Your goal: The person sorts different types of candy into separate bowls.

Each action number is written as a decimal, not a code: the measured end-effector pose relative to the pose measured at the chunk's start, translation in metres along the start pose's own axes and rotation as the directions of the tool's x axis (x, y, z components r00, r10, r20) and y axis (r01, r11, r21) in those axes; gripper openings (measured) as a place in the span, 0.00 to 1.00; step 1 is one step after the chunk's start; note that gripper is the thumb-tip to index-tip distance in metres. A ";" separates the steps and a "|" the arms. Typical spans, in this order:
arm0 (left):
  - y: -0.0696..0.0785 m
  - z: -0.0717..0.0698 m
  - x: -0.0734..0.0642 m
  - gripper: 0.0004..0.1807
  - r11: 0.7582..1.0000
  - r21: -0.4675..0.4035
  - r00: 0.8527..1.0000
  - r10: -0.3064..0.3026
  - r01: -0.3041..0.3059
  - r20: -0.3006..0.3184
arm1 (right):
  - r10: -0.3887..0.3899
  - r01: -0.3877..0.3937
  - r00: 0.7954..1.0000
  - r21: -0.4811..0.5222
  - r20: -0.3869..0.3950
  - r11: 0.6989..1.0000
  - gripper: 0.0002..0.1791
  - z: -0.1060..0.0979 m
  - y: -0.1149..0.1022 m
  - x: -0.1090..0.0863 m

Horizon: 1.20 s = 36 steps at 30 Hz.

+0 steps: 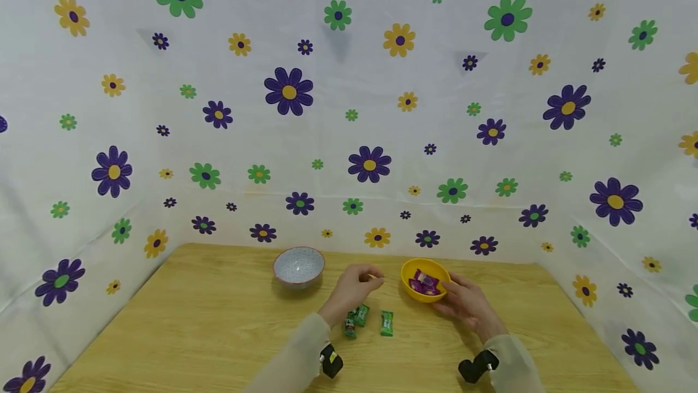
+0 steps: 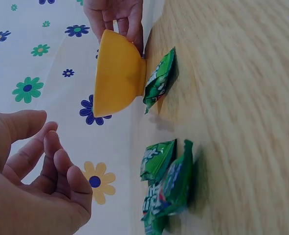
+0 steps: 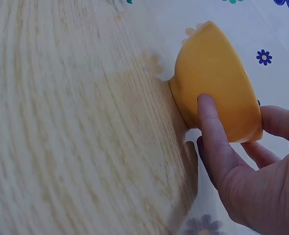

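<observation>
Holding the yellow bowl [image 2: 117, 76] of purple packets [image 1: 426, 278] on the desk [image 1: 218, 308] is the right grip [image 1: 466, 305]; the relaxed left grip [image 1: 351, 290] partly hides clustered green packets [image 1: 362, 315], perhaps three, beside a speckled bowl [image 1: 299, 266].

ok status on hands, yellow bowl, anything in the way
Left fingers empty, near the green packets. Right fingers holding the yellow bowl. Purple packets inside it. Nothing seems to block the bowl.
</observation>
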<state>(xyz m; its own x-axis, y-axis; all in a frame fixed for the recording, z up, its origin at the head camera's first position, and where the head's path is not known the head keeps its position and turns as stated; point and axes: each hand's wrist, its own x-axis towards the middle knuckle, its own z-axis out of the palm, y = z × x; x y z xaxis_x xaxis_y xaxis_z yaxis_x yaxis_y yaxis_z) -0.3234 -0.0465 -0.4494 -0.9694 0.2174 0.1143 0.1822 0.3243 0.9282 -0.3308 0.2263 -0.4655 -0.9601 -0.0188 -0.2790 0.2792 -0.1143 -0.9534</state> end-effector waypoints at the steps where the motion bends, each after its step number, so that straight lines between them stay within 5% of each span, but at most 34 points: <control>1: 0.000 -0.003 -0.002 0.11 1.000 0.004 1.000 0.011 -0.011 0.002 | 0.000 0.000 1.000 0.001 -0.003 1.000 0.35 0.000 0.000 0.000; 9: -0.006 -0.027 -0.013 0.10 0.995 -0.064 0.997 0.073 -0.072 0.009 | -0.001 0.001 1.000 -0.002 -0.018 1.000 0.35 0.002 0.000 0.000; 23: -0.024 -0.061 -0.023 0.14 0.995 -0.096 0.999 -0.008 0.003 -0.046 | -0.011 0.010 0.999 -0.013 -0.041 1.000 0.34 0.001 0.000 0.000; 36: -0.031 -0.082 -0.027 0.11 0.984 -0.175 0.972 -0.077 0.038 -0.224 | -0.014 0.013 0.999 -0.021 -0.040 1.000 0.33 -0.001 -0.001 -0.002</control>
<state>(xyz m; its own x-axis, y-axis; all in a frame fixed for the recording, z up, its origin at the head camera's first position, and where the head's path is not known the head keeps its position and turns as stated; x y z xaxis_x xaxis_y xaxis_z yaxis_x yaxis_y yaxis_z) -0.3162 -0.1377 -0.4523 -0.9927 -0.0196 0.1186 0.1138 0.1662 0.9795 -0.3294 0.2276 -0.4638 -0.9626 0.0226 -0.2700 0.2669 -0.0940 -0.9591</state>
